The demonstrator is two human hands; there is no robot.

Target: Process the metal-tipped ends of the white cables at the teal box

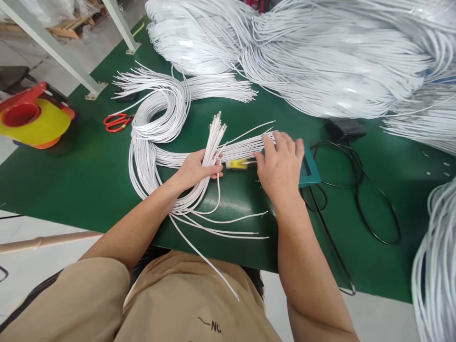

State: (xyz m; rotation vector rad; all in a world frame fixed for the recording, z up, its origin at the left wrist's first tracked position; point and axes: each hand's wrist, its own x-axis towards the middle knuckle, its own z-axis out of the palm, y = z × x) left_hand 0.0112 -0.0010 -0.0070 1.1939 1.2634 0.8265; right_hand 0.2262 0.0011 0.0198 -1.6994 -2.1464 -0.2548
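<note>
My left hand [196, 169] is closed around a bunch of white wires [215, 137] whose stripped ends point up and away. My right hand [281, 165] lies over another fan of white wires [245, 145] at their ends, fingers curled down on them, beside a teal flat block [309, 172]. A small yellow-handled tool [235, 164] lies on the green table [71, 166] between my hands. The looped bundle [156, 118] these wires belong to curls off to the left. Several loose wires [228, 223] trail toward the table's near edge.
Big heaps of white wire [320, 52] fill the back and right. Red-handled scissors [117, 122] lie at left. A black cable [359, 190] and black box [345, 128] lie at right. A red and yellow tape dispenser [30, 118] stands off the table's left edge.
</note>
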